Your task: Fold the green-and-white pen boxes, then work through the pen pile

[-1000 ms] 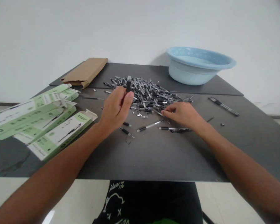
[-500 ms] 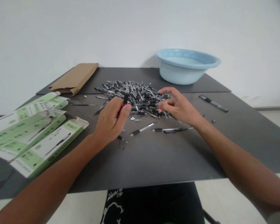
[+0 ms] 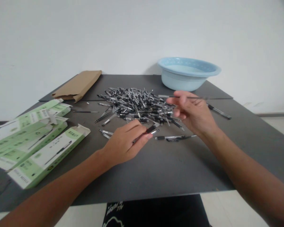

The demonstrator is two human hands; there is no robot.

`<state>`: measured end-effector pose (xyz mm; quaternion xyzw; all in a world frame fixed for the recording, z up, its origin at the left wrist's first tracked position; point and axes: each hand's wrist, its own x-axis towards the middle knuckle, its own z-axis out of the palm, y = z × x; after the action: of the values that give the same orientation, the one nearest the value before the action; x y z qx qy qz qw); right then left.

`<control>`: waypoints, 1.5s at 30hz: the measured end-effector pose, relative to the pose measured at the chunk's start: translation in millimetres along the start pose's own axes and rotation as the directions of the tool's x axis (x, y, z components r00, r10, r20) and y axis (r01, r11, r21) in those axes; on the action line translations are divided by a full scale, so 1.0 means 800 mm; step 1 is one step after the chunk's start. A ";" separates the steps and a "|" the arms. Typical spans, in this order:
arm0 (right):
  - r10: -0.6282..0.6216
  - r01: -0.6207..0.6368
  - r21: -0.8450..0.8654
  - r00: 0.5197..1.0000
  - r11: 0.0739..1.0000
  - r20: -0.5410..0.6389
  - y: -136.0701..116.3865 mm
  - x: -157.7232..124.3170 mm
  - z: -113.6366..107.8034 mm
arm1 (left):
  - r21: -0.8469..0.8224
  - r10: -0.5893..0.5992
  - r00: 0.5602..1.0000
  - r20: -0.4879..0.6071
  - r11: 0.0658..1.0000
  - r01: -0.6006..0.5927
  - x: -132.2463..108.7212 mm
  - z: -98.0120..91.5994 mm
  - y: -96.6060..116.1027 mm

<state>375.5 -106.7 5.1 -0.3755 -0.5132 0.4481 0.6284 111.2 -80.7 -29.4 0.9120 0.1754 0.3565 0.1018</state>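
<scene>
A heap of black-and-clear pens and pen parts [image 3: 137,104] lies in the middle of the dark table. In front of it my left hand [image 3: 125,142] is closed on a pen barrel [image 3: 151,128], whose black grip end sticks out past the thumb. To the right, my right hand [image 3: 194,113] pinches a thin pen refill [image 3: 164,96] between thumb and fingers, held level above the table. Between my hands a pen [image 3: 167,138] lies flat, with other dark parts beside it. Another pair of pens [image 3: 105,133] is partly hidden behind my left hand.
Several green-and-white pen boxes [image 3: 49,154] are piled at the left. A brown paper envelope [image 3: 79,83] lies behind them. The light blue basin [image 3: 184,80] stands at the back right near the wall. One capped pen [image 3: 219,112] lies right of my right hand.
My left hand has come down and to the right, and its pen barrel now tilts rightward. My right hand has moved right, with a refill now showing in its fingers.
</scene>
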 end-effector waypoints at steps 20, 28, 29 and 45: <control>-0.245 0.241 -0.086 0.969 0.967 -0.034 -0.029 -0.064 0.052 | -0.038 0.120 0.992 0.026 0.992 -0.119 -0.004 0.008 0.010; -0.237 0.225 -0.167 0.970 0.960 -0.054 -0.030 -0.062 0.053 | -0.028 0.122 0.992 0.045 0.992 -0.121 -0.005 0.008 0.011; -0.231 0.218 -0.180 0.971 0.959 -0.056 -0.031 -0.062 0.053 | -0.029 0.120 0.992 0.044 0.993 -0.118 -0.005 0.008 0.011; -0.245 0.251 -0.329 0.968 0.910 0.060 -0.027 -0.065 0.054 | -0.039 0.098 0.994 0.057 0.995 -0.096 -0.006 0.010 0.011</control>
<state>333.4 -162.2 17.2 -0.4046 -0.6305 0.2745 0.6029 115.6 -91.4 -34.9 0.9276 0.1213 0.3371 0.1059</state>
